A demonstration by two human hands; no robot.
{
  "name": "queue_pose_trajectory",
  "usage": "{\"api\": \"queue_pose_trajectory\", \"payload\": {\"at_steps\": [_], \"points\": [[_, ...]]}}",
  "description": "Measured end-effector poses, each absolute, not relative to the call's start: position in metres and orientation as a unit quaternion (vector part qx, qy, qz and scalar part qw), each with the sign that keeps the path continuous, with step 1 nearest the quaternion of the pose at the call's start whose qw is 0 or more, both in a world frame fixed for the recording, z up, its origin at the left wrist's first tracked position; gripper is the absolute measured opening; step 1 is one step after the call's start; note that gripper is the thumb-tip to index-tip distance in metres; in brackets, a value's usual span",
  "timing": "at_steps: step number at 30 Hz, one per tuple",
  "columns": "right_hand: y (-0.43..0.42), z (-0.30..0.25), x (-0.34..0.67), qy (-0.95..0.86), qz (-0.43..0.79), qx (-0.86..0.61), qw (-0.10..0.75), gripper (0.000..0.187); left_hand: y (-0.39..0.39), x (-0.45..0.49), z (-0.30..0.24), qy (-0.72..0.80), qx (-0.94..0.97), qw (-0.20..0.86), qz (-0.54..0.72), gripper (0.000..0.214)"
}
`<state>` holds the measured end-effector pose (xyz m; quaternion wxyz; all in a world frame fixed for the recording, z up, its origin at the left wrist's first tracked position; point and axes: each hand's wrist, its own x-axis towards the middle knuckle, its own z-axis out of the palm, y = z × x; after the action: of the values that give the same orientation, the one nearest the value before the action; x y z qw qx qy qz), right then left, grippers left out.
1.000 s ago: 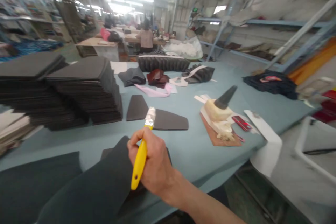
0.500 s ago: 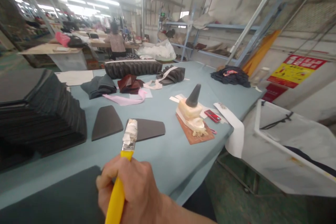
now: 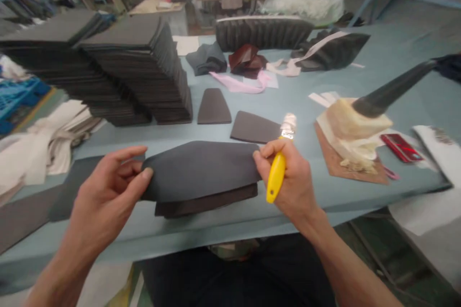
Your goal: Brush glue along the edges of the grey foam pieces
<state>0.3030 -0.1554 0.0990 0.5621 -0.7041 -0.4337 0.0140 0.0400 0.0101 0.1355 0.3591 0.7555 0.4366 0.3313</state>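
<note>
The table (image 3: 302, 86) carries everything, its near edge just in front of my body. Toward its far left corner stand the stacks (image 3: 151, 72). At its near edge, around the middle, is the panel (image 3: 203, 170), above a dark piece (image 3: 209, 204). My left hand (image 3: 108, 196) pinches the panel's left end; my right hand (image 3: 293, 177) pinches the right end. I take this step to be placing or lining up the panel, so the next move calls for both ends level and square to that near edge. Flat sheets (image 3: 77, 187) crowd my left wrist; the best room runs from my right hand toward the block (image 3: 360, 120). Just beyond the panel lie two small pieces (image 3: 214, 107). The brush (image 3: 276, 177) shares my right grip; I can't tell whether its bristles touch the right-hand piece.
</note>
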Motion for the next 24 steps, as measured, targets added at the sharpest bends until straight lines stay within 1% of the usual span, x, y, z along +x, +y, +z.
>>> {"api": "queue_pose_trajectory", "payload": {"at_steps": [3,6,10,15,21,24], "points": [[-0.158,0.094,0.306,-0.424,0.010,-0.730,0.536,0.013,0.011,0.045,0.137,0.439,0.760,0.371,0.303,0.049],[-0.159,0.090,0.306,-0.431,-0.014,-0.731,0.529,0.015,0.009,0.047,0.138,0.441,0.756,0.388,0.289,0.038],[-0.160,0.087,0.305,-0.443,-0.029,-0.719,0.536,0.017,0.008,0.040,0.133,0.447,0.748,0.399,0.287,0.034],[-0.163,0.081,0.303,-0.439,-0.002,-0.727,0.528,0.017,0.009,0.036,0.122,0.400,0.751,0.432,0.300,0.030],[-0.166,0.074,0.302,-0.454,-0.023,-0.743,0.491,0.017,0.011,0.028,0.113,0.367,0.752,0.465,0.288,0.029],[-0.166,0.073,0.304,-0.458,-0.030,-0.744,0.486,0.017,0.015,0.027,0.108,0.362,0.751,0.474,0.283,0.029]]}}
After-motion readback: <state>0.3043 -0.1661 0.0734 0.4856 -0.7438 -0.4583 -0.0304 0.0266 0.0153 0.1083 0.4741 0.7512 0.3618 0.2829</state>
